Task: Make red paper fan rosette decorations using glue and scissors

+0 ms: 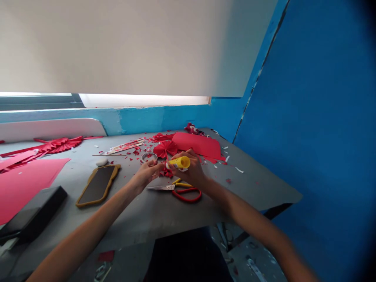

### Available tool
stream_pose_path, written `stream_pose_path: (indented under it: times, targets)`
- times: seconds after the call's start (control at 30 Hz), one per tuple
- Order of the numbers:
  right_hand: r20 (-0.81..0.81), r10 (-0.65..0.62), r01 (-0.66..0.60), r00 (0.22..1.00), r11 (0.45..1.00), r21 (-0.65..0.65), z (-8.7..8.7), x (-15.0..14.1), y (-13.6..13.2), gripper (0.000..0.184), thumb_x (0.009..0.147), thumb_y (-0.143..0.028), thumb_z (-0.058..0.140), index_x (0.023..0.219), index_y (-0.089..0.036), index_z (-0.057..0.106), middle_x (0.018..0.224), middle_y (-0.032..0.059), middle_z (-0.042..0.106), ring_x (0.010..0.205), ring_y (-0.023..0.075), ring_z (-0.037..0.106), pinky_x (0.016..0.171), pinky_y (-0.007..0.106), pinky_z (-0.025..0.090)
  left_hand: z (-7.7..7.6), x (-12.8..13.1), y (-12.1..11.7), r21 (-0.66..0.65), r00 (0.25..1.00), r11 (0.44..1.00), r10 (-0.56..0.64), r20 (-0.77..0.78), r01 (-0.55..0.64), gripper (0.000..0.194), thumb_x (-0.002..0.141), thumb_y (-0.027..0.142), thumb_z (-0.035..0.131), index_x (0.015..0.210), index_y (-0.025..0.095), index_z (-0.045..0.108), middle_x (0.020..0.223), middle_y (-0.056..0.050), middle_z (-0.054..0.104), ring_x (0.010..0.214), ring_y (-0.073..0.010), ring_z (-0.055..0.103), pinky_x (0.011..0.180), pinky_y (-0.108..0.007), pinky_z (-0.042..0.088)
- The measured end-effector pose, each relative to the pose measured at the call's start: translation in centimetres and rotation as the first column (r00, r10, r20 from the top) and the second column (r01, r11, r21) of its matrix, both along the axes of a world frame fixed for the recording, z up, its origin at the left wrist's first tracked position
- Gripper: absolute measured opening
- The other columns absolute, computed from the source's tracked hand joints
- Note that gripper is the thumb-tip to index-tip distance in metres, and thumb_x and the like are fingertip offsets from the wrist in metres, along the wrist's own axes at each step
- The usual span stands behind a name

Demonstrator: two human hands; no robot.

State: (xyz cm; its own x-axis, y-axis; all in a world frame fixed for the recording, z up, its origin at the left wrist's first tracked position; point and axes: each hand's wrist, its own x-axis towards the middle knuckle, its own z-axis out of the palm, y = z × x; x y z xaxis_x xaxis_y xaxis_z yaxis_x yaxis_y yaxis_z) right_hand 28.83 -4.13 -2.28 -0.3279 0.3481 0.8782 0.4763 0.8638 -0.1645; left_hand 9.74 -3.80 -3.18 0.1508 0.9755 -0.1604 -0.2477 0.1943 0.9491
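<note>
And there's the right grip (188, 169) closed firmly around a yellow glue stick (179, 162), its tip just beside the left grip (147, 175), pinched narrow, holding something hidden!

Matt paper (196, 145), glossy plastic glue stick (181, 162)

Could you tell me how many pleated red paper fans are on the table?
3: a long one at far left, a round one beyond the left hand, a small one beside that hand; others may be hidden.
</note>
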Motion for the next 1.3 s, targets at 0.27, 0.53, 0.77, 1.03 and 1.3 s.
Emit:
stream_pose_path:
  times: [0.27, 0.53, 0.77, 1.03, 1.3]
  targets:
    - [0.008, 0.015, -0.016, 1.000, 0.999, 0.033, 0.0, -0.1, 0.0, 0.014, 0.080, -0.032, 0.067, 0.083, -0.022, 0.058, 0.082, 0.0013, 0.071, 0.072, 0.0159, 0.064, 0.077, 0.035, 0.042, 0.1, 0.1, -0.1, 0.009, 1.000, 1.000, -0.018, 0.018, 0.018, 0.041, 0.057, 0.025, 0.085, 0.070, 0.018, 0.047, 0.067, 0.004, 0.062, 0.056, -0.0049, 0.057, 0.053, -0.014, 0.044]
    - [-0.010, 0.026, -0.026, 1.000, 1.000, 0.005, 0.0, -0.1, 0.2, 0.014, 0.081, -0.032, 0.067, 0.084, -0.021, 0.059, 0.083, 0.0019, 0.071, 0.073, 0.0160, 0.064, 0.076, 0.034, 0.044, -0.4, -0.1, 0.0, 0.035, 0.998, 0.998, -0.054, -0.029, 0.055, 0.040, 0.058, 0.029, 0.085, 0.071, 0.017, 0.049, 0.067, 0.005, 0.059, 0.057, -0.0044, 0.056, 0.058, -0.015, 0.044]
    - [-0.069, -0.054, 0.055, 0.996, 0.998, 0.014, 0.5, 0.6, 0.4, 0.013, 0.081, -0.033, 0.066, 0.080, -0.021, 0.061, 0.080, 0.0021, 0.071, 0.071, 0.0166, 0.064, 0.078, 0.036, 0.044, 0.8, 0.7, -1.0, 0.068, 0.995, 0.996, -0.059, -0.076, 0.064, 0.044, 0.055, 0.030, 0.086, 0.070, 0.018, 0.046, 0.075, 0.001, 0.064, 0.072, -0.0106, 0.063, 0.066, -0.019, 0.044]
    - [-0.179, -0.068, 0.054, 0.981, 0.995, -0.084, 0.9, 0.3, -0.1, 0.020, 0.084, -0.037, 0.061, 0.071, -0.021, 0.061, 0.067, 0.0014, 0.067, 0.057, 0.0137, 0.059, 0.066, 0.031, 0.047, 0.2, 0.6, -0.5, 0.179, 0.979, 0.981, -0.040, -0.198, 0.076, 0.045, 0.058, 0.032, 0.084, 0.068, 0.020, 0.042, 0.067, 0.002, 0.066, 0.057, -0.0099, 0.058, 0.052, -0.019, 0.035]
    - [-0.098, -0.201, 0.186, 0.975, 0.973, -0.139, 0.2, 1.0, 1.8, 0.034, 0.080, -0.042, 0.064, 0.057, -0.019, 0.055, 0.048, -0.0022, 0.054, 0.048, 0.0105, 0.048, 0.063, 0.027, 0.045, 0.9, 0.2, -0.4, 0.243, 0.978, 0.967, -0.018, -0.207, 0.070, 0.050, 0.055, 0.035, 0.085, 0.068, 0.021, 0.039, 0.067, 0.001, 0.068, 0.065, -0.0133, 0.063, 0.063, -0.021, 0.043]
